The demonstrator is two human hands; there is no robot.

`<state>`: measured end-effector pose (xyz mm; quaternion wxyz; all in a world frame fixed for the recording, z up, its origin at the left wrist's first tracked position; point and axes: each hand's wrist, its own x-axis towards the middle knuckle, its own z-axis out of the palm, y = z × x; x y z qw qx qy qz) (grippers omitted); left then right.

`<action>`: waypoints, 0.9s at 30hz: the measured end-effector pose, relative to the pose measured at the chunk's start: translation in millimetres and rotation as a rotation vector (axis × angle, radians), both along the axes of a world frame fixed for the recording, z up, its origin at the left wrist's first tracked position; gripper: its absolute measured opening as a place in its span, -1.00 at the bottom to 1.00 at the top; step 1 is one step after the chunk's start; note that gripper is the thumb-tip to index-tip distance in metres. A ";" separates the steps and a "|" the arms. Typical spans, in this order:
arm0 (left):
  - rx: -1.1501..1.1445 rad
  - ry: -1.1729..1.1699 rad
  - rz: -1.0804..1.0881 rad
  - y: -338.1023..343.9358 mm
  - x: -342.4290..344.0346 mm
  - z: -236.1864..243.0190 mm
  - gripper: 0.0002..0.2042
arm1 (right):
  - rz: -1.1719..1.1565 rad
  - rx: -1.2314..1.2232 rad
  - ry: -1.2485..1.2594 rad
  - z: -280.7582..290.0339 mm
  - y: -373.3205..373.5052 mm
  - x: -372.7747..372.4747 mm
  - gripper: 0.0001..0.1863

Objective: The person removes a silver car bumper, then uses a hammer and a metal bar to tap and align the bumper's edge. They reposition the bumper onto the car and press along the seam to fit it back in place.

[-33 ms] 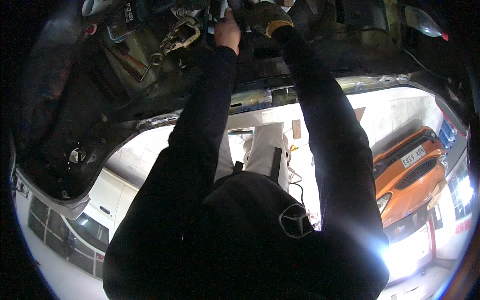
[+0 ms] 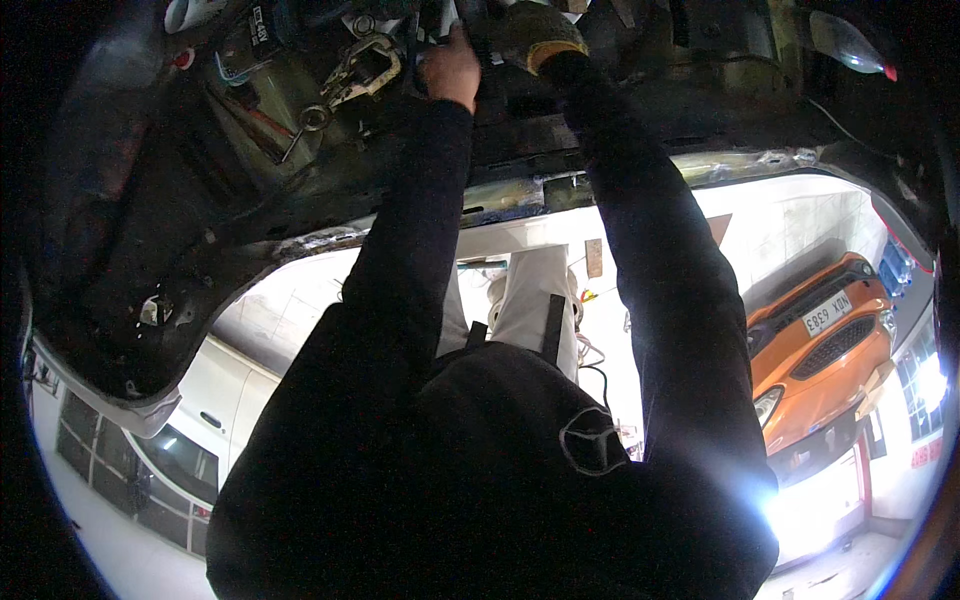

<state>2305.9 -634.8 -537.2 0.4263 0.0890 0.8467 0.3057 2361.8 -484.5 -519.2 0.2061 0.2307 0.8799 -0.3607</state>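
A person in a dark long-sleeved top reaches both arms up into the greasy underside of a raised vehicle (image 2: 300, 200), seen from below in a brightly lit garage. The bare left hand (image 2: 450, 68) is curled shut, its grip closed around a dark, narrow part (image 2: 470, 20) at the far edge of the view; what exactly that part is cannot be told. Just to its right, the right hand (image 2: 535, 35), in a yellowish work glove with an orange cuff, presses against the same cluster of dark metal; whether its grip is clamped on anything or merely resting there cannot be told, since the fingers are hidden. The two hands sit close together, almost touching.

To the far left of the hands hangs a silver metal bracket (image 2: 360, 68) with an open loop, and beside it a small dark rectangular label (image 2: 258, 25) with pale print. A small red round cap (image 2: 183, 58) shows further left. At the right, an orange car (image 2: 815, 330) carries a white rectangular number plate (image 2: 828, 313). A white vehicle (image 2: 200, 420) stands at the near left.
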 end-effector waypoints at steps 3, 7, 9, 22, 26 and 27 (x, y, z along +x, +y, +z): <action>0.085 0.607 -0.240 -22.5 15.5 -36.4 -0.38 | 0.003 0.152 0.098 -0.6 -12.2 -9.7 -0.53; 0.076 0.768 -0.312 -23.9 15.9 -50.1 -0.29 | 0.213 0.228 0.038 3.8 -6.3 -25.9 -0.55; -0.023 0.783 -0.353 -17.2 8.3 -55.8 -0.30 | 0.248 0.234 0.057 8.7 -0.1 -34.4 -0.56; 0.833 -0.374 0.837 -42.7 -19.9 -82.6 -0.73 | 0.270 0.639 0.436 -111.0 17.5 -5.1 -0.54; 0.794 -0.553 0.871 -12.5 -0.8 -33.6 -0.67 | 0.193 0.196 0.233 -204.3 24.4 18.1 -0.62; 0.751 -0.471 0.807 -5.8 3.7 -23.7 -0.66 | 0.172 0.176 0.231 -212.1 29.5 23.5 -0.62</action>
